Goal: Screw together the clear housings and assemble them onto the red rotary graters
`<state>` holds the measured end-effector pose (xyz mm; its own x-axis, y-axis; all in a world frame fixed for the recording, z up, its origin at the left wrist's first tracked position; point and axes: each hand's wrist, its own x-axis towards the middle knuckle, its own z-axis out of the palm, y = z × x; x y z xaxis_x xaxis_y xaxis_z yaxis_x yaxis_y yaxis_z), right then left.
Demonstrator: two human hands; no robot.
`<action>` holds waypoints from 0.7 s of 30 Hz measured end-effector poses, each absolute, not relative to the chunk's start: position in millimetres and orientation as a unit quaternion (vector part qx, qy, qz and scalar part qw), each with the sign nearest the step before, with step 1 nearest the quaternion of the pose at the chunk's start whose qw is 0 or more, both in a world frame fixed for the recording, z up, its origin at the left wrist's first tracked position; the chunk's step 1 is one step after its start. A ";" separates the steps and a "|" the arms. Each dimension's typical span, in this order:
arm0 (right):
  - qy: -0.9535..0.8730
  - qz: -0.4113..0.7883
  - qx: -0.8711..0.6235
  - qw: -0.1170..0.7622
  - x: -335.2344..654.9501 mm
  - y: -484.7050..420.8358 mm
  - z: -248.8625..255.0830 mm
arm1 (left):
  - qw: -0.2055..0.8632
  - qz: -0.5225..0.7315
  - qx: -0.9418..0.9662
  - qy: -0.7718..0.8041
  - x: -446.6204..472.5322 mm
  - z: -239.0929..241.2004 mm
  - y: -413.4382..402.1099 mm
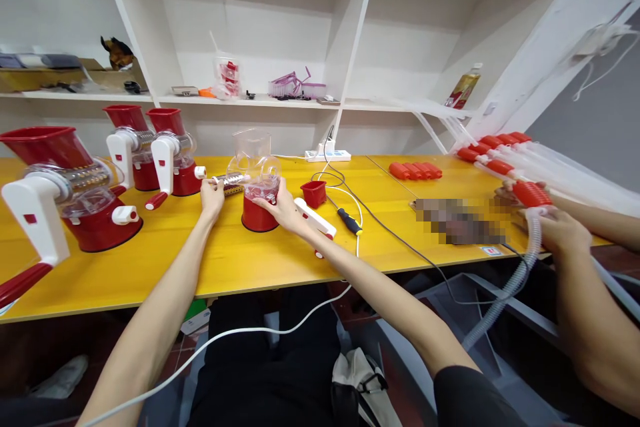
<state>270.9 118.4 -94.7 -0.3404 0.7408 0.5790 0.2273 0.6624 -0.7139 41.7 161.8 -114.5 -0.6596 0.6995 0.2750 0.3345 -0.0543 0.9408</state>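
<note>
A rotary grater body [254, 177] with a clear housing and a red base stands upright on the yellow table. My right hand [281, 209] grips its base from the right, fingers wrapped around it. At its left side my left hand [213, 197] is closed on a metal grating drum [233, 183], whose end is at the housing's side opening. How far it sits inside I cannot tell. Just right of my right hand lie a red hopper [313, 193] and a white crank handle [316, 219]. A black and yellow screwdriver [349, 221] rests beside them.
Three assembled rotary graters [75, 193] stand at the left. A power strip [327, 155] sits at the back, with cables crossing the table. Red bottle-like parts [415, 171] lie toward the right. A co-worker's hands [555, 227] hold a red ribbed part [533, 194] at far right.
</note>
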 end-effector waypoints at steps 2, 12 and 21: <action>-0.777 0.263 -0.313 0.478 273.8 116.8 -93.6 | 0.136 0.604 0.397 0.678 43.3 -111.0 154.6; -0.776 0.236 -0.360 0.460 282.3 104.4 -86.8 | 0.066 0.641 0.483 0.593 93.3 -106.5 76.5; -0.744 0.239 -0.380 0.494 283.4 82.1 -58.1 | 0.177 0.580 0.583 0.541 118.9 -116.7 63.3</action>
<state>283.4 82.1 -58.1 -0.2219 0.8028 0.5533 0.3296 0.5959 -0.7324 118.9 63.3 -116.7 -0.2587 0.8357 0.4844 0.4258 -0.3514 0.8338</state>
